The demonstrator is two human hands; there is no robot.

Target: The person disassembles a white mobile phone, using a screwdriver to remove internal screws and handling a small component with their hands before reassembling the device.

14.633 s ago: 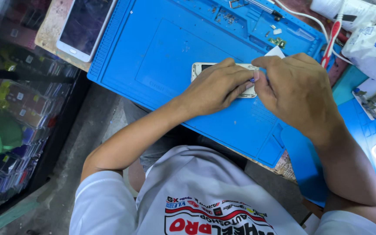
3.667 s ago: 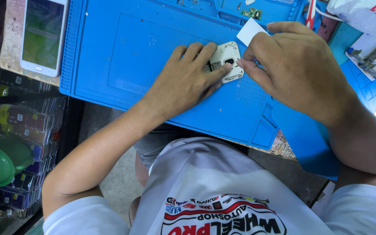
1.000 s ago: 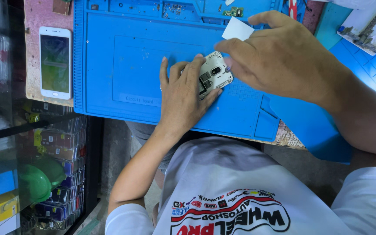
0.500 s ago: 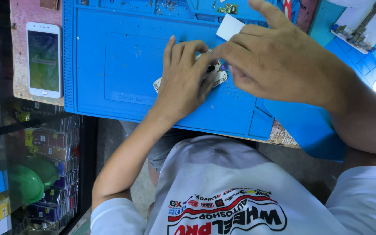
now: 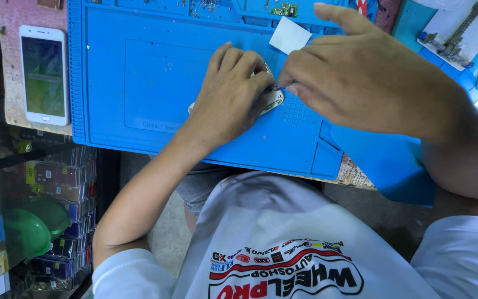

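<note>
2 hands working: left hand [image 5: 233,94] pressing small silvery phone part [image 5: 275,99] flat onto blue silicone repair mat [image 5: 139,77], steadying it; right hand [image 5: 360,77] pinching closed at part's edge, held item hidden.

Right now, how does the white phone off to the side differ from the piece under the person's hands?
The white phone lies whole and untouched on the bare worktop; the small pale part sits on the blue mat, mostly hidden under the left hand and met by the right hand. Both are light-coloured.

Bright, even light falls on the blue mat [image 5: 139,83], with soft shadows under the hands. The white phone [image 5: 43,75] screen carries pale glare. The far right looks overexposed, the near left dim, perhaps slightly blurred.
</note>
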